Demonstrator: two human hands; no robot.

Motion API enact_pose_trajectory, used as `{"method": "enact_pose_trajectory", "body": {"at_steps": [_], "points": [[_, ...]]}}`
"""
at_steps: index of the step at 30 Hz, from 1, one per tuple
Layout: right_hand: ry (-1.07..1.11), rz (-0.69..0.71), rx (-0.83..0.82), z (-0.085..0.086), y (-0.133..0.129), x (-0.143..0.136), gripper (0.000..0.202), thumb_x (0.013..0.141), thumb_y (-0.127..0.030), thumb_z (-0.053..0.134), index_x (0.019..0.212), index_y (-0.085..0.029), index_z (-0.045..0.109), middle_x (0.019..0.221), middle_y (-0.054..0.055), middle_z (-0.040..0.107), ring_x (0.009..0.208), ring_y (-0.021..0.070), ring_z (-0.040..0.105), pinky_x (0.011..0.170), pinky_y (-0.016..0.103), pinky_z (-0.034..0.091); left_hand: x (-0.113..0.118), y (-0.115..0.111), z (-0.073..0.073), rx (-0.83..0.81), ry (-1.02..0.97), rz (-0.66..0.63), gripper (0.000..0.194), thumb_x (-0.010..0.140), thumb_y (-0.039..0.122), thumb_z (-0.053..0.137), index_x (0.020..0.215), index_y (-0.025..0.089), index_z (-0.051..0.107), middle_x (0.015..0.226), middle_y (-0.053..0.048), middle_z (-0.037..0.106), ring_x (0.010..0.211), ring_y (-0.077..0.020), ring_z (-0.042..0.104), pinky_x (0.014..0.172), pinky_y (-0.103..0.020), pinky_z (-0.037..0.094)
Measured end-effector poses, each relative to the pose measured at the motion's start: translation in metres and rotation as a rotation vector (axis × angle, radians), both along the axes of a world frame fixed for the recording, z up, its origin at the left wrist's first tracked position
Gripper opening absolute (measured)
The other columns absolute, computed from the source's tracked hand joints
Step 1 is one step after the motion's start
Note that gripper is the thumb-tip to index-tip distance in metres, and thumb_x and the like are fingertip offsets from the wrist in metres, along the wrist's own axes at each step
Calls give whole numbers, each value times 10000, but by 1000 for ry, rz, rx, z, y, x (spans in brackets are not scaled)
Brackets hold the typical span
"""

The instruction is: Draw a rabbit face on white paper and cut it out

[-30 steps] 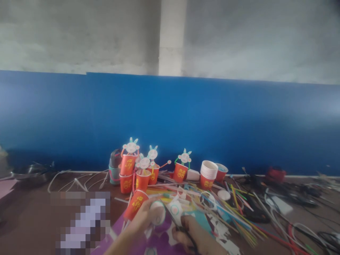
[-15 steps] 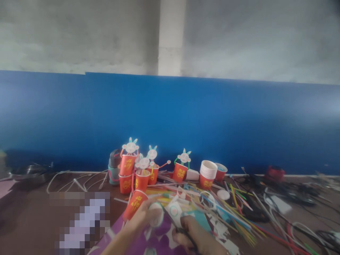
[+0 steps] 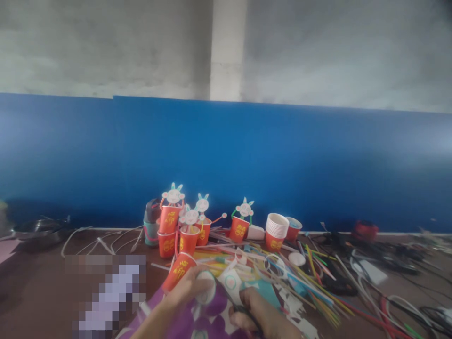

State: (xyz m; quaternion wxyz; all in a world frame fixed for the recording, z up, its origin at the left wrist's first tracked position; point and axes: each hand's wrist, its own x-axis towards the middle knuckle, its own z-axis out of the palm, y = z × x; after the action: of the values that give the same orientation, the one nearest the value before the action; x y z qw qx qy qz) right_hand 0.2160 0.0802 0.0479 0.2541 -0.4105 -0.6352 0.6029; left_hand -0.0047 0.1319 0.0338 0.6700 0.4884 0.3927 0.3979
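My left hand pinches a round white paper piece with a green outline. In my right hand are black-handled scissors, their blades pointing up and left beside that piece. A white paper with a small drawn circle lies just right of the blades. Beneath both hands spreads a purple and white patterned sheet. A tilted red paper cup rests behind my left hand.
Red cups with paper rabbit figures stand at the back, left of a cup stack. Colourful strips and white scraps lie right. Cables cover the far right; a metal pan sits far left.
My left hand and the round paper piece have shifted very slightly left. Little else differs.
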Motion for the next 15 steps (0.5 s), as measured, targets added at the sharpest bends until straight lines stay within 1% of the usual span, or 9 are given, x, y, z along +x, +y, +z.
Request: {"method": "enact_pose_trajectory", "body": {"at_steps": [4, 9, 13, 15], "points": [[-58, 19, 12, 6, -2, 0, 137, 677, -287, 565, 746, -178, 518, 578, -75, 461, 433, 47, 353, 389, 177, 247, 0, -4, 4, -20, -14, 11, 315, 502, 342, 818, 658, 157, 617, 539, 24, 576, 487, -98, 465, 473, -210, 334], [-64, -24, -24, -3, 0, 3, 183, 688, -294, 589, 815, -170, 547, 598, -70, 494, 436, 45, 345, 418, 183, 240, -1, -5, 4, 14, 10, -5, 275, 527, 325, 794, 630, 169, 592, 542, 26, 574, 499, -99, 463, 484, -211, 334], [-86, -60, -17, -9, -1, 4, 205, 704, -322, 597, 828, -163, 561, 556, -76, 468, 446, 60, 365, 432, 186, 261, 0, -4, 1, 7, 17, 29, 265, 501, 292, 782, 681, 162, 638, 570, 23, 575, 514, -106, 466, 498, -222, 332], [-107, -73, -1, -10, -1, 3, 202, 699, -323, 606, 814, -162, 569, 550, -71, 479, 453, 67, 386, 437, 189, 273, 1, -4, 0, 17, 19, 16, 253, 505, 296, 778, 672, 156, 650, 575, 14, 573, 518, -114, 468, 494, -232, 322]]}}
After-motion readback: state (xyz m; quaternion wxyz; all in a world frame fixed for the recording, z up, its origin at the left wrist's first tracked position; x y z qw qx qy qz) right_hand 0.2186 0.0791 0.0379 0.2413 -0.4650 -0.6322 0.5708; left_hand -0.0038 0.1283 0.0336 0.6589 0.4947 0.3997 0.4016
